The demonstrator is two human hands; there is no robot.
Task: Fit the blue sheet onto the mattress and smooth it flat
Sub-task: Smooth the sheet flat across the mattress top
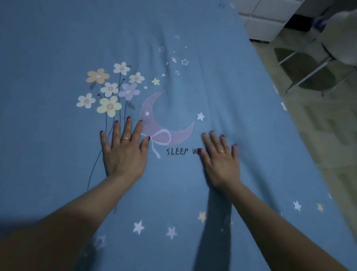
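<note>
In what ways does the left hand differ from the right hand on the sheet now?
The left hand lies beside the flower print, fingers spread wide; the right hand covers the end of the printed words, fingers closer together. Both press flat on the blue sheet and wear a ring.

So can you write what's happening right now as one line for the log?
step: smoothing | left hand: flat on blue sheet, by flowers | right hand: flat, covering end of "SLEEP W" lettering | creases: faint, beyond fingers

One blue sheet point(53, 27), two hands, two rings, seven printed flowers, perhaps one chair point(308, 66).
</note>
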